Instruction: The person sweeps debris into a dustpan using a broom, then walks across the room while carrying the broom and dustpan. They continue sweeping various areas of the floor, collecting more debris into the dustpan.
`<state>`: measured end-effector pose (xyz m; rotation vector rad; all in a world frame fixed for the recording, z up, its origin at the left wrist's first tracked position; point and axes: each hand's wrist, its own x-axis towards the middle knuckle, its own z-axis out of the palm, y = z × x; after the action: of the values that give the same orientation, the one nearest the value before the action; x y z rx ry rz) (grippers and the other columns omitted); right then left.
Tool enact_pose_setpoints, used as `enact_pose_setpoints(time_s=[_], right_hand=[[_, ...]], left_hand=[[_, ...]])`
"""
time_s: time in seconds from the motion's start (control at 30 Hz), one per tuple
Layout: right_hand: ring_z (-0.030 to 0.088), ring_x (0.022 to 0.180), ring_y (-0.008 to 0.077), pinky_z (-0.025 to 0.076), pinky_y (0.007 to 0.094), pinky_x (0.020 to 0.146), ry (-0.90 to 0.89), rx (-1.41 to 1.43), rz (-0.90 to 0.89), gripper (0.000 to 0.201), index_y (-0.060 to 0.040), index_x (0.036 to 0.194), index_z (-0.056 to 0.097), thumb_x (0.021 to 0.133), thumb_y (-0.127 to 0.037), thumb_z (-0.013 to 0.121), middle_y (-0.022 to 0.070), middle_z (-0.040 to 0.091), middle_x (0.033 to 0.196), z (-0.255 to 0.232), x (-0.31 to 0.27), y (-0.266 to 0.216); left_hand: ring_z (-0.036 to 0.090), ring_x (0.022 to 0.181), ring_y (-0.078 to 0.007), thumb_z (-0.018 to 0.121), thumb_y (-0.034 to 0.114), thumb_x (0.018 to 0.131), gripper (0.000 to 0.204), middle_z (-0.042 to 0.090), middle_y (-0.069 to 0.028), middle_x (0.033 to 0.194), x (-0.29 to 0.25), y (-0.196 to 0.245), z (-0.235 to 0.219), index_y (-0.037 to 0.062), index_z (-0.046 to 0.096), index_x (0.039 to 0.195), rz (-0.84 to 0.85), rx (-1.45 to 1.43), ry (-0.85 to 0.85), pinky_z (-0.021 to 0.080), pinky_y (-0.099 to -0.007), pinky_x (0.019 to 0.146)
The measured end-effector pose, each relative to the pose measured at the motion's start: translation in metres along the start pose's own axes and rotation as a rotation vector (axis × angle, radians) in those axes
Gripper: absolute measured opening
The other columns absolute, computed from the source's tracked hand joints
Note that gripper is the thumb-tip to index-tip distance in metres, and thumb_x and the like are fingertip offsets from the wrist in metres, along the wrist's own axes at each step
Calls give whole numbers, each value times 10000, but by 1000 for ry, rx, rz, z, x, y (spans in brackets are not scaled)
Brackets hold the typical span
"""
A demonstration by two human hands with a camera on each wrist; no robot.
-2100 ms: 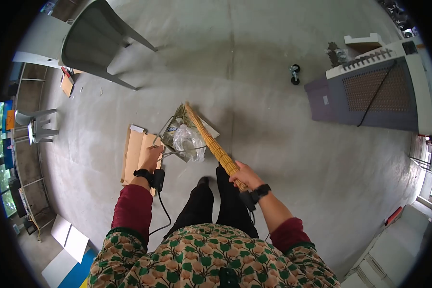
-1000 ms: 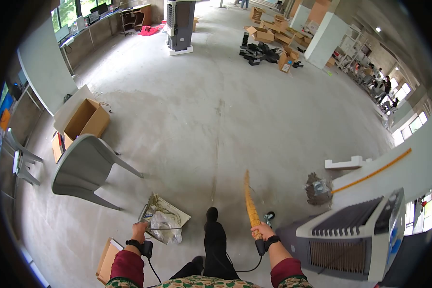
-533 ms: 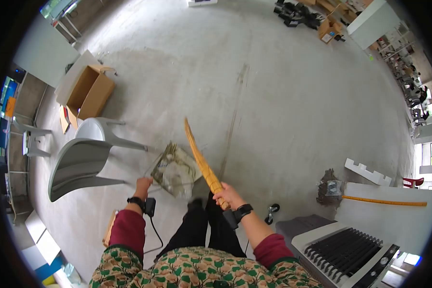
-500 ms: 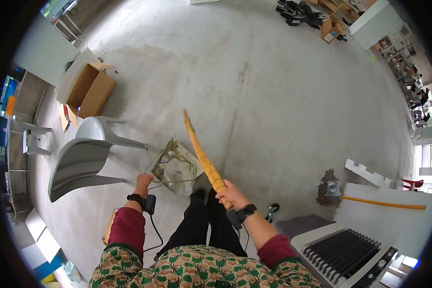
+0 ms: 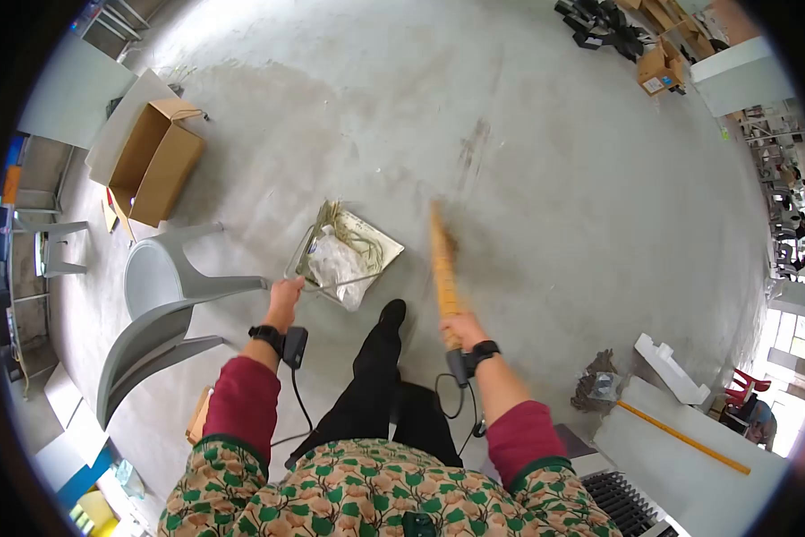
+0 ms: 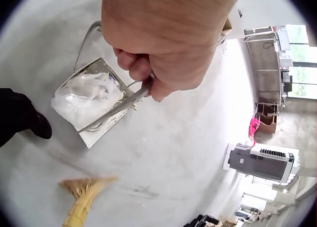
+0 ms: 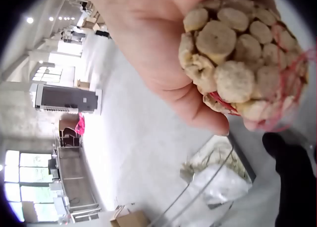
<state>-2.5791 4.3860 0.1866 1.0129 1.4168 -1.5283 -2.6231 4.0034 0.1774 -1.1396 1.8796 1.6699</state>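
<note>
My right hand point(image 5: 462, 329) grips a straw broom point(image 5: 443, 273) by its bound handle, head pointing away over the floor and slightly blurred. In the right wrist view the cut stalk ends point(image 7: 235, 78) of the handle, with red string among them, stick out of the fist. My left hand point(image 5: 284, 302) holds the thin metal handle point(image 6: 121, 106) of a dustpan point(image 5: 382, 243). Inside the pan lie a crumpled clear plastic bag point(image 5: 335, 265) and dry, grassy scraps point(image 5: 332, 215). The broom head point(image 6: 85, 187) is apart from the pan, to its right in the head view.
Grey plastic chairs point(image 5: 147, 345) stand close by my left arm. Beyond them is an open cardboard box point(image 5: 156, 166). At right, a pile of dirt point(image 5: 596, 380) lies near a white foam piece point(image 5: 671, 367) and a white board with a yellow strip point(image 5: 680, 436). Dark smudges point(image 5: 474, 148) mark the floor ahead.
The broom has swung from beside the dustpan out to the right. My view has shifted, and one leg has stepped forward. Both hands keep their holds on broom and dustpan handle.
</note>
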Motion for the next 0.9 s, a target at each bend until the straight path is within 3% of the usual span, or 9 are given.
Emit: enact_pose_setpoints(time_s=[0.07,0.1,0.17,0.3,0.37,0.63,0.77,0.83,0.9], right_hand=[[488,433,160,398,268,378,-75,-51,10,280,-15,847,443,594,16,558,54,478,602,42,-9,-11],[487,430,155,398,264,383,-150,-47,23,316,-19,881,445,588,24,557,52,477,606,51,-16,-21],[486,428,149,399,260,387,-225,-44,43,354,-22,915,446,582,31,555,50,477,610,52,-32,-41],[456,400,149,387,266,367,-93,-169,-117,411,-41,926,421,547,55,549,49,480,651,-10,-58,-88],[471,407,150,390,270,363,78,-270,-186,441,-42,946,411,541,49,557,56,493,663,-52,-54,-118],[504,420,181,411,296,386,188,-439,-326,324,-13,823,462,526,-10,592,84,515,604,-149,98,-310],[516,501,203,420,332,447,244,-715,-373,210,-12,654,495,502,-97,613,102,516,562,-115,177,-300],[540,615,289,435,368,547,139,-1061,-377,334,-22,745,529,447,-129,636,144,565,671,-78,151,-290],[545,576,279,435,367,506,-20,-935,-415,394,-30,792,503,433,-104,649,137,564,656,-67,140,-271]], left_hand=[[285,413,-70,535,136,685,218,322,30,424,27,13,10,61,447,500,557,753,-99,211,-248,394],[285,413,-70,535,136,685,218,322,30,424,29,22,17,61,447,500,536,755,-91,211,-248,394],[303,420,-73,538,135,687,190,341,30,442,27,42,36,58,469,528,20,82,19,216,-239,402],[313,429,-73,543,131,687,160,366,28,469,38,69,49,50,485,561,10,25,67,217,-236,406],[404,595,-119,581,157,675,173,450,-11,591,47,85,53,-7,533,700,-8,57,52,314,-309,553],[388,518,-93,576,143,651,143,467,-5,574,69,146,100,7,531,652,-63,101,100,301,-256,480],[411,488,-137,535,177,686,161,465,-32,528,100,144,100,60,497,583,207,522,-8,315,-283,474],[476,507,-205,470,201,722,188,474,-66,522,127,129,99,99,477,564,478,949,-49,356,-320,489],[508,533,-203,477,157,682,124,489,-58,526,143,133,108,107,481,569,528,1164,-58,377,-314,491]])
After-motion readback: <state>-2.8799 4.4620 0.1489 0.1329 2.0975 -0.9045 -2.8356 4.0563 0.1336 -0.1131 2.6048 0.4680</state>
